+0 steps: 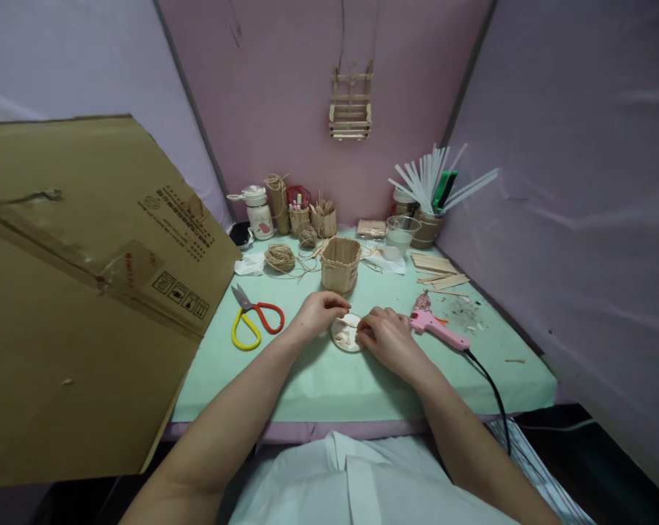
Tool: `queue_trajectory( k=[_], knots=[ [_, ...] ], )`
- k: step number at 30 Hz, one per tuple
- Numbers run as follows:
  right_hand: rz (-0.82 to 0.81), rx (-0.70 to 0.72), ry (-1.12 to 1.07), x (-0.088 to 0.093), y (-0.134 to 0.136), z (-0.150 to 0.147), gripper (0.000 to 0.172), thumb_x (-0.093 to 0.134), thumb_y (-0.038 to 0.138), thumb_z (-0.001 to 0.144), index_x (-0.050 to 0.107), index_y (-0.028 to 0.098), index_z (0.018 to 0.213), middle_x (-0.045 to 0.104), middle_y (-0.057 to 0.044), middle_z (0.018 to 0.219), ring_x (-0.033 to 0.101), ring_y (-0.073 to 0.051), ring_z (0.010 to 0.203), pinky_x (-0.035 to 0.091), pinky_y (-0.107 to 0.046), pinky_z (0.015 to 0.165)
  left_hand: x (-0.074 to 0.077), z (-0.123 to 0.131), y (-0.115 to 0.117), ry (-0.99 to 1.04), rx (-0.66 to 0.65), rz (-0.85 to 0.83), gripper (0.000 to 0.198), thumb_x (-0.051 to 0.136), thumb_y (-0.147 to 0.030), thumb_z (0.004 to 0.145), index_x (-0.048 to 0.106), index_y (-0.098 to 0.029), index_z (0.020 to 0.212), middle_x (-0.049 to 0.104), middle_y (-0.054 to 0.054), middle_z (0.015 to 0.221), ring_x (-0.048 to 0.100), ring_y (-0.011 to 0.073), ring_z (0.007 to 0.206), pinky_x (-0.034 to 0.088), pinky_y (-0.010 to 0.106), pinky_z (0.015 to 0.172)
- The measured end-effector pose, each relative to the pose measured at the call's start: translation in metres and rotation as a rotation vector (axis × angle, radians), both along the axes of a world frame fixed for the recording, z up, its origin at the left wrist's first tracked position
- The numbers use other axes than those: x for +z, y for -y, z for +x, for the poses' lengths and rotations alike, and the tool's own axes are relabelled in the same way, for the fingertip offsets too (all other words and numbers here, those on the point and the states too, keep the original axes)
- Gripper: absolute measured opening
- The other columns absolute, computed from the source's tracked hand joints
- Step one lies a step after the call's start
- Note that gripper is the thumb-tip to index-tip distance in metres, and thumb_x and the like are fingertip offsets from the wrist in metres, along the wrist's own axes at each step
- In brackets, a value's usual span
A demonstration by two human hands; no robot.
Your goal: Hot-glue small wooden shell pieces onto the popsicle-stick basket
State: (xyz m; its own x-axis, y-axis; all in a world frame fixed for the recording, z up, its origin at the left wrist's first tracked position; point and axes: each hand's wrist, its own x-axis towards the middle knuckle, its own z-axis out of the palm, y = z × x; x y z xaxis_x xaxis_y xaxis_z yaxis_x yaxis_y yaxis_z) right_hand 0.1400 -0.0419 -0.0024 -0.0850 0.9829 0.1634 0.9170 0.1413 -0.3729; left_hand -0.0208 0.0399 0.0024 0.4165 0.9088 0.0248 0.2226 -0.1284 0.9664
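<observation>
A small round white disc (353,320) lies on the table in front of me, with a few small pale pieces (343,337) on it. Over its upper left edge is my left hand (323,315), thumb and fingers closed in a pinch; whatever is between the tips is too small to name. At the disc's right edge my right hand (389,337) has its fingers bent together, and what they hold, if anything, is hidden. Just behind the hands stands a woven-rimmed wooden stick basket (339,275). Right of my right hand rests a pink glue gun (439,332).
Scissors (247,315) with red and yellow handles lie left. Behind are a twine ball (280,257), a white bottle (259,215), a plastic cup (402,235) and glue sticks (425,179). Flat wooden sticks (436,266) lie right. A large cardboard sheet (89,328) leans at left.
</observation>
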Motion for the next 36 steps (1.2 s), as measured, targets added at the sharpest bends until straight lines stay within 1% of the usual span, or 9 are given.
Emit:
queue_trajectory(
  k=[3, 9, 14, 18, 20, 22, 27, 31, 36],
  knots=[
    [0.004, 0.008, 0.01, -0.001, -0.001, -0.001, 0.009, 0.059, 0.019, 0.078, 0.068, 0.021, 0.077, 0.064, -0.007, 0.09, 0.051, -0.024, 0.09, 0.025, -0.035, 0.074, 0.003, 0.003, 0.002, 0.071, 0.024, -0.086, 0.012, 0.066, -0.013, 0.065, 0.07, -0.013, 0.076, 0.07, 0.007, 0.074, 0.063, 0.0158, 0.071, 0.046, 0.027, 0.068],
    [-0.021, 0.004, -0.014, 0.0, -0.002, -0.002, 0.015, 0.053, 0.015, 0.081, 0.067, 0.021, 0.077, 0.064, -0.006, 0.091, 0.051, -0.022, 0.089, 0.026, -0.034, 0.074, 0.007, 0.009, 0.009, 0.215, 0.054, -0.262, 0.01, 0.068, -0.01, 0.068, 0.062, -0.011, 0.076, 0.068, 0.006, 0.071, 0.065, 0.0141, 0.066, 0.048, 0.025, 0.063],
    [-0.025, -0.012, 0.002, -0.001, -0.002, -0.001, 0.007, 0.059, 0.021, 0.077, 0.066, 0.022, 0.078, 0.062, -0.006, 0.092, 0.05, -0.024, 0.092, 0.026, -0.034, 0.074, 0.01, 0.01, 0.012, 0.181, 0.106, -0.213, 0.009, 0.068, -0.009, 0.069, 0.061, -0.011, 0.074, 0.061, 0.001, 0.069, 0.064, 0.0119, 0.061, 0.049, 0.024, 0.062],
    [-0.024, -0.009, 0.005, 0.0, -0.003, -0.004, 0.007, 0.06, 0.017, 0.074, 0.066, 0.021, 0.074, 0.063, -0.007, 0.089, 0.051, -0.024, 0.091, 0.026, -0.035, 0.074, 0.01, 0.01, 0.012, 0.159, 0.092, -0.2, 0.011, 0.07, -0.012, 0.067, 0.062, -0.012, 0.074, 0.062, 0.001, 0.065, 0.062, 0.0116, 0.059, 0.048, 0.024, 0.06],
    [-0.014, -0.003, -0.074, 0.001, -0.004, -0.005, 0.011, 0.056, 0.014, 0.075, 0.065, 0.021, 0.073, 0.064, -0.005, 0.085, 0.053, -0.022, 0.088, 0.028, -0.034, 0.074, 0.009, 0.009, 0.011, 0.157, 0.076, -0.194, 0.012, 0.071, -0.013, 0.065, 0.064, -0.012, 0.074, 0.062, 0.001, 0.065, 0.06, 0.0112, 0.059, 0.047, 0.024, 0.059],
    [-0.025, 0.007, -0.249, 0.002, -0.006, -0.003, 0.012, 0.052, 0.014, 0.076, 0.062, 0.021, 0.073, 0.065, -0.002, 0.078, 0.056, -0.018, 0.079, 0.032, -0.031, 0.071, 0.008, 0.009, 0.011, 0.181, 0.073, -0.205, 0.014, 0.072, -0.013, 0.063, 0.065, -0.011, 0.075, 0.063, 0.002, 0.065, 0.06, 0.0112, 0.059, 0.047, 0.023, 0.058],
    [0.072, -0.054, -0.721, -0.003, -0.022, 0.003, 0.01, 0.056, 0.028, 0.075, 0.062, 0.02, 0.076, 0.065, -0.001, 0.071, 0.058, -0.016, 0.066, 0.042, -0.027, 0.063, 0.007, 0.011, 0.012, 0.292, 0.096, -0.297, 0.016, 0.074, -0.015, 0.062, 0.064, -0.012, 0.075, 0.065, 0.003, 0.065, 0.061, 0.0118, 0.061, 0.049, 0.025, 0.061],
    [0.129, -0.097, -0.857, -0.008, -0.032, 0.003, 0.015, 0.06, 0.032, 0.073, 0.065, 0.019, 0.075, 0.067, -0.003, 0.071, 0.058, -0.016, 0.066, 0.045, -0.028, 0.063, 0.008, 0.013, 0.014, 0.344, 0.117, -0.335, 0.019, 0.076, -0.016, 0.06, 0.064, -0.012, 0.074, 0.065, 0.003, 0.064, 0.063, 0.0127, 0.062, 0.051, 0.027, 0.064],
    [0.134, -0.086, -0.903, -0.01, -0.033, -0.001, 0.015, 0.061, 0.032, 0.073, 0.066, 0.018, 0.075, 0.067, -0.003, 0.072, 0.058, -0.016, 0.066, 0.045, -0.027, 0.063, 0.008, 0.014, 0.015, 0.336, 0.111, -0.338, 0.024, 0.079, -0.018, 0.058, 0.063, -0.011, 0.074, 0.064, 0.002, 0.065, 0.062, 0.0113, 0.06, 0.052, 0.026, 0.064]
  ],
)
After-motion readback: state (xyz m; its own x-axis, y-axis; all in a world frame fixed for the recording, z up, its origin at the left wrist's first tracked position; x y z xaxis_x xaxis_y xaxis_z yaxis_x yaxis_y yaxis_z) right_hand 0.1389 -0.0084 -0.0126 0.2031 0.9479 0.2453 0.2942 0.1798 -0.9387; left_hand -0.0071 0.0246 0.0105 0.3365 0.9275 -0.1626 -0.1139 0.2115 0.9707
